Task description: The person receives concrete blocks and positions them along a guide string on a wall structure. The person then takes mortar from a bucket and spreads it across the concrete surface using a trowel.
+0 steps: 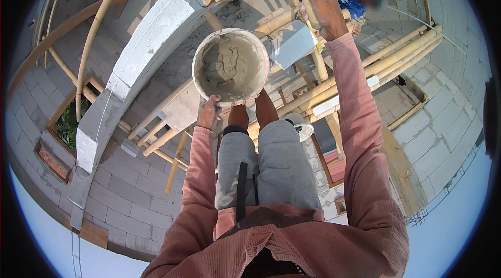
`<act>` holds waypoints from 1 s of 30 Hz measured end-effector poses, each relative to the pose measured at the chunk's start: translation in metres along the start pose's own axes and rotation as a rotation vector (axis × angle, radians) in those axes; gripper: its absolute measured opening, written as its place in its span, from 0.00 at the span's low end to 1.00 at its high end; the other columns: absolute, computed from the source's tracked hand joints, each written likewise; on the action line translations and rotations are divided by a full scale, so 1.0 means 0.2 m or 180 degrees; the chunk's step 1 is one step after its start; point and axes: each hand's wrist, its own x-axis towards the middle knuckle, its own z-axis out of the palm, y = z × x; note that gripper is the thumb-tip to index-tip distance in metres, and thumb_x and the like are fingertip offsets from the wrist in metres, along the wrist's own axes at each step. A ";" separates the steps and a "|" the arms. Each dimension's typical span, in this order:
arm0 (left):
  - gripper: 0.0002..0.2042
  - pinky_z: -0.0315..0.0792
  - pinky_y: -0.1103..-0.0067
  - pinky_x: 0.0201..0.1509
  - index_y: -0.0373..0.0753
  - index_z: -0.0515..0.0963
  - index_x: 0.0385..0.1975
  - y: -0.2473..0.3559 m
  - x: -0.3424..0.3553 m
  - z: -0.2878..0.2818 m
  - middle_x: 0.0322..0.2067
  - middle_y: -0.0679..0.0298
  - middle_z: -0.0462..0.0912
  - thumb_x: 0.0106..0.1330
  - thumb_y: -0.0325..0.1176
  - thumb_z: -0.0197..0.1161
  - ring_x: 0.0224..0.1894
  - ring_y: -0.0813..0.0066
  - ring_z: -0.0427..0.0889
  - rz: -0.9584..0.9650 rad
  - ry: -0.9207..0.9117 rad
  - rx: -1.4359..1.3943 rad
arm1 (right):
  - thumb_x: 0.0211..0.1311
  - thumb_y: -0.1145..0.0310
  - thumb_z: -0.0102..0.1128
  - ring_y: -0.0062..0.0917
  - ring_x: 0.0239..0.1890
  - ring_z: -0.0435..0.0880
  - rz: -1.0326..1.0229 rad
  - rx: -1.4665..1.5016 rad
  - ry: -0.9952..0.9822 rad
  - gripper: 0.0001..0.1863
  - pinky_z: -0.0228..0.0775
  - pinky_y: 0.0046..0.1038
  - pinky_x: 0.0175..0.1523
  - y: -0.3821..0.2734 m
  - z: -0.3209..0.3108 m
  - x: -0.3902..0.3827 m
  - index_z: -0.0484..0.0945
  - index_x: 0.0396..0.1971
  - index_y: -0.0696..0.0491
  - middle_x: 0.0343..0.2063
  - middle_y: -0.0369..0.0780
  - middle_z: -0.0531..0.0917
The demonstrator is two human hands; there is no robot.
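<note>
Grey block walls [449,127] and bamboo scaffolding [396,59] surround a half-built block wall [151,33]. The left hand [209,112] grips the rim of a mortar-filled bucket [230,67]; the right hand [326,12] clasps a trowel [292,43] beside it.

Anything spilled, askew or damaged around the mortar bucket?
Nothing stands out. The bucket sits level in the left hand, its mortar inside the rim with none running over. The right hand grips a trowel beside it, blade clean-looking.
</note>
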 end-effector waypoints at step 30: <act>0.21 0.80 0.59 0.60 0.34 0.73 0.56 -0.82 0.73 -1.18 0.55 0.55 0.80 0.61 0.24 0.62 0.56 0.56 0.81 -0.0244 0.0091 -0.1616 | 0.70 0.50 0.48 0.41 0.36 0.88 0.0385 -0.2442 -0.2686 0.26 0.81 0.42 0.43 1.59 0.91 -0.60 0.79 0.47 0.59 0.34 0.53 0.84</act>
